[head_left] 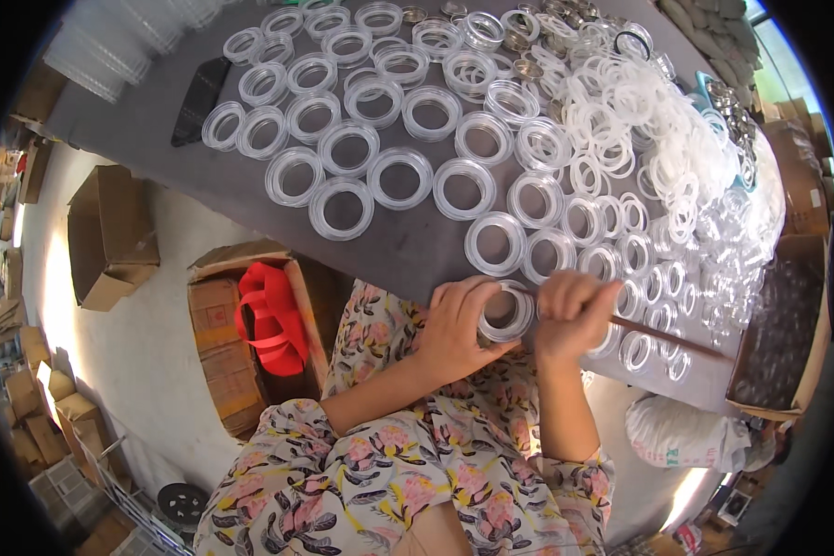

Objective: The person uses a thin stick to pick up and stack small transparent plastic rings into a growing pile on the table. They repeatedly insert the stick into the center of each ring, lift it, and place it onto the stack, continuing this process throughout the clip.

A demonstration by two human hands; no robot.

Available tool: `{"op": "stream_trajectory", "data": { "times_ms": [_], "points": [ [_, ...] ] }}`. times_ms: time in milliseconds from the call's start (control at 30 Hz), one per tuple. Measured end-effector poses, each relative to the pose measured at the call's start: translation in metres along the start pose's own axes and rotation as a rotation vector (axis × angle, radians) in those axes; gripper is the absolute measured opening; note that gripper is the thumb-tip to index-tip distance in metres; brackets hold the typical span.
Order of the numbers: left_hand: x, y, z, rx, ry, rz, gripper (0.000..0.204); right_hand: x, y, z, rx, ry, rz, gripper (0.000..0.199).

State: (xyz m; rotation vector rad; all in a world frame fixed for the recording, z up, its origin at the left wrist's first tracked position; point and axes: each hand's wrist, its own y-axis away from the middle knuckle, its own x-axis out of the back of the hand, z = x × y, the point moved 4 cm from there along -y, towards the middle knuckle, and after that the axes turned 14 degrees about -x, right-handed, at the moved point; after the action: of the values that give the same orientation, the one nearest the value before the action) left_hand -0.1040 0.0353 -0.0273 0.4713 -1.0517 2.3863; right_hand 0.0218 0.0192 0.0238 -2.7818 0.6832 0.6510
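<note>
At the near edge of the grey table [250, 199], seen from the head camera, the left hand [454, 329] curls round a clear plastic ring [507, 315], thumb below and fingers over its rim, holding it just off the tabletop above the person's floral-print lap [417, 463]. The right hand [570, 310] is closed in a fist-like pinch on a thin brown stick [663, 335], whose near end reaches into or against the ring's inner edge while its far end slants away to the right over the table; whether the tip touches the ring I cannot tell, as the fingers hide it. Rows of similar clear rings [398, 176] lie flat across the table, well apart from the hands, and a loose heap of thinner white rings [649, 120] is piled toward the far right. A black flat object [199, 102] lies near the table's far left. On the floor to the left stands an open cardboard box [250, 343] with red straps [273, 320] in it, and another box [111, 236] beyond it. The step in hand looks to be working the stick round the inside of the held ring, perhaps seating or clearing something there. That calls for a steady left-hand hold and small, controlled motion of the stick tip along the inner rim.
</note>
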Motion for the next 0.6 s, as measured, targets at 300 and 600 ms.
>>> {"op": "stream_trajectory", "data": {
  "times_ms": [300, 600],
  "points": [
    [0.023, -0.015, 0.029, -0.175, 0.002, 0.057, 0.068, -0.002, 0.013, -0.026, -0.477, -0.253, 0.235, 0.043],
    [0.035, -0.025, 0.049, -0.024, 0.329, -0.128, 0.007, 0.003, 0.034, -0.071, 0.529, 1.159, 0.403, 0.050]
  ]
}}
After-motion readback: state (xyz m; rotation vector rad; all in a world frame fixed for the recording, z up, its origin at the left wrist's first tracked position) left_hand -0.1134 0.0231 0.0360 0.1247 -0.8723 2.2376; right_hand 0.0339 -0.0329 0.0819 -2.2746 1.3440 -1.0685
